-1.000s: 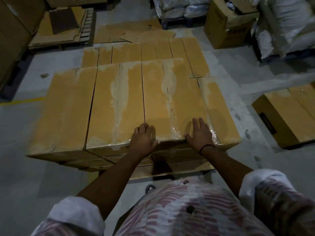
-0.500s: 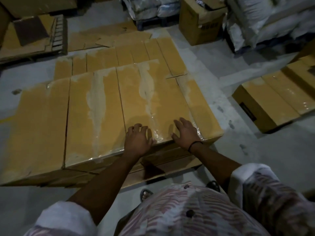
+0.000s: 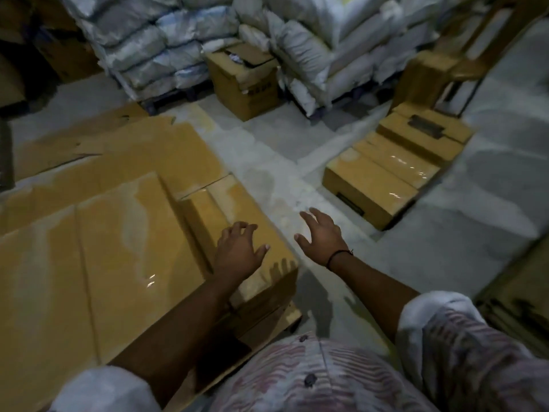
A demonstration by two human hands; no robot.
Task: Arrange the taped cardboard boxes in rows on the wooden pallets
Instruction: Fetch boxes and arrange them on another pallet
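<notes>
Both empty, fingers slack: left hand [image 3: 239,252] over tan taped cardboard box [image 3: 246,209] at wooden pallet [image 3: 282,318] corner, right hand [image 3: 322,233] past it. Next lift: grip both ends.

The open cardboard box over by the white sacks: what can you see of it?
The open cardboard box is plain brown board, roughly cube-shaped, standing upright on the grey floor. Its top flaps are unsealed and partly raised, leaving a dark gap where something pale shows; what that is cannot be told. A small dark print marks one side face, too blurred to read. It stands far back, between stacks of white sacks, the right-hand stack close against its side.
</notes>
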